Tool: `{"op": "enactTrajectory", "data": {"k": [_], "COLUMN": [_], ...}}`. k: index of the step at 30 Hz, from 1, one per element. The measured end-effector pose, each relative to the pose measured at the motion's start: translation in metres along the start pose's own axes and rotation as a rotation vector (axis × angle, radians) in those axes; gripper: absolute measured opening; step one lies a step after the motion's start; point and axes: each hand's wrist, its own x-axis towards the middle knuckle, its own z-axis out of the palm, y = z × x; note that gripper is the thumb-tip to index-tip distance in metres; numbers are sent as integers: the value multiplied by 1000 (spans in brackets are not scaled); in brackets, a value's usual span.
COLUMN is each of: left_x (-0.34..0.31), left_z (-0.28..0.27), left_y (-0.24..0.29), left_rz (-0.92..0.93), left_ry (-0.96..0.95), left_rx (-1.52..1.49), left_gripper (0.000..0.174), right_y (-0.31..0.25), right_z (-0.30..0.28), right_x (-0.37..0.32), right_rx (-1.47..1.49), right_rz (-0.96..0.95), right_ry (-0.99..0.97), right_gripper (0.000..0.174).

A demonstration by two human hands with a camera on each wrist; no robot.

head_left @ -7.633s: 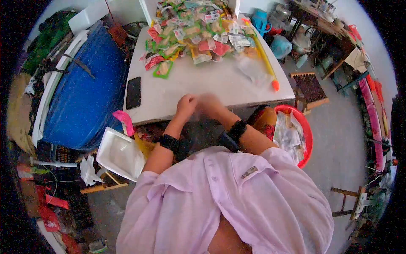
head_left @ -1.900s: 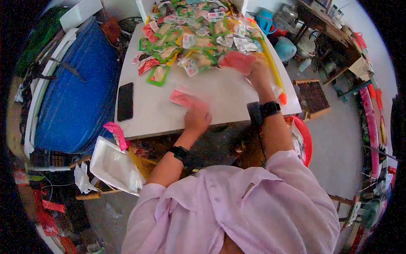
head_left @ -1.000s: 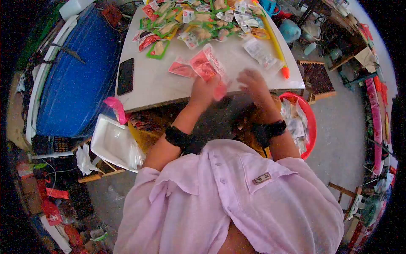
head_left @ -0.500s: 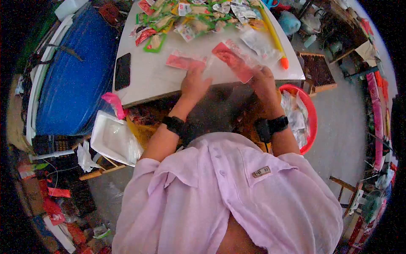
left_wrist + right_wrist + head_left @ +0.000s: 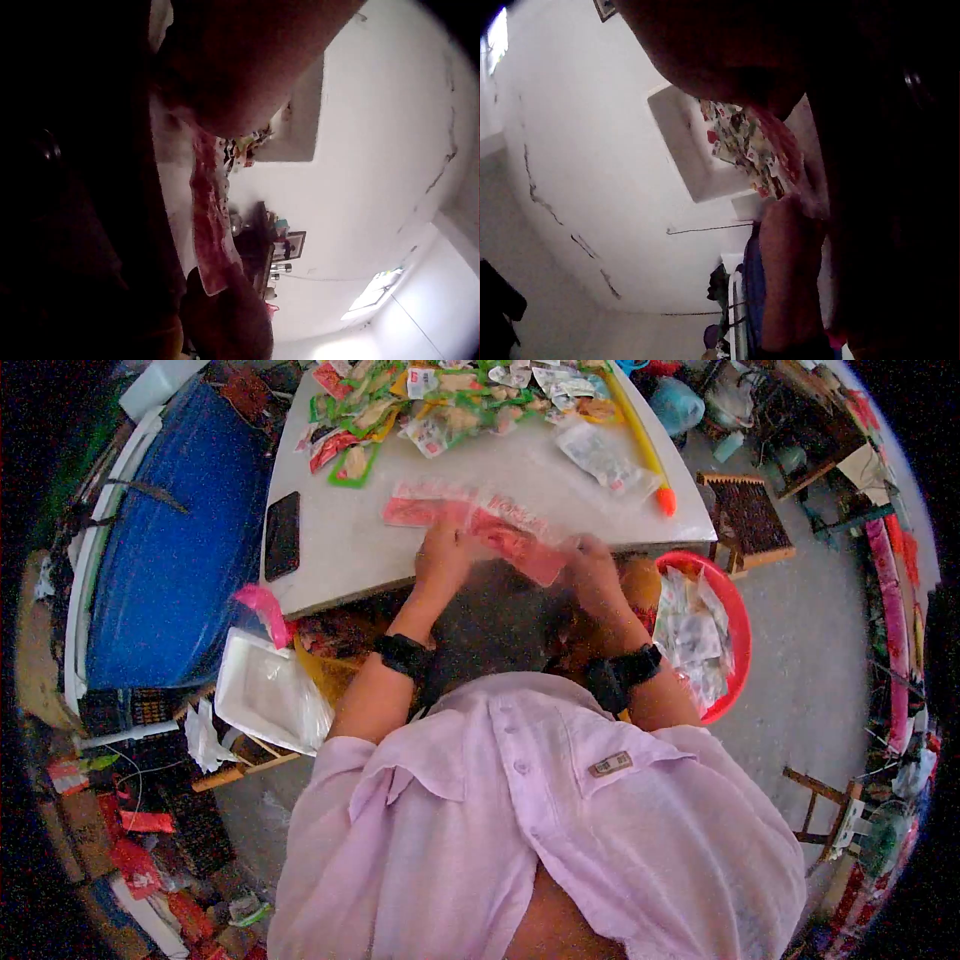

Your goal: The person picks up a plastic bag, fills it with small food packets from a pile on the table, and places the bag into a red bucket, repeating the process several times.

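Two red-and-clear snack packets are between the hands over the table's front edge. My left hand [image 5: 440,557] grips the first red packet [image 5: 408,510] at its lower right end. Stretched toward the right is the second red packet [image 5: 520,548], its left end overlapping the left fingers. My right hand [image 5: 597,572] pinches that packet's right end. In the left wrist view, the second packet [image 5: 211,217] spans the gap between both hands, with the right hand [image 5: 231,315] below. The right wrist view is dark; the packet [image 5: 780,142] runs toward the left hand [image 5: 787,255].
Many green, red and white packets [image 5: 460,415] are heaped on the white table [image 5: 350,545]. A white packet [image 5: 603,457] lies near a yellow tube [image 5: 635,430]. A phone [image 5: 283,537] lies left. Below stand a red basin [image 5: 742,650] of packets and a foam box [image 5: 262,685].
Both hands were empty-looking at first, then each took a red packet from the table. The packets have since come together, the right one moving left to overlap the left one.
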Motion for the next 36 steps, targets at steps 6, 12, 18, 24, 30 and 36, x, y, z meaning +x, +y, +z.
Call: {"op": "enactTrajectory", "data": {"k": [6, 12, 18, 24, 30, 36], "left_x": [-6, -5, -6, -18, -17, -38], "left_z": [-2, 2, 2, -8, -17, -19], "left_y": [21, 26, 21, 30, 29, 19], "left_rz": [65, 110, 89, 77, 83, 525], "left_ry": [-51, -137, -132, -123, -235, 248], "left_rx": [148, 351, 295, 187, 203, 379], "left_gripper": [26, 18, 19, 21, 22, 23], "right_y": [-7, 3, -4, 15, -2, 63], "right_z": [6, 30, 57, 56, 58, 28], "right_x": [7, 51, 62, 76, 64, 108], "right_rx": [-156, -1279, -1272, -1111, -1242, -635], "right_rz": [-121, -851, -953, -880, -728, -274], "right_ry": [-180, -350, -498, -627, -743, -259], "right_gripper": [14, 16, 12, 14, 18, 25]}}
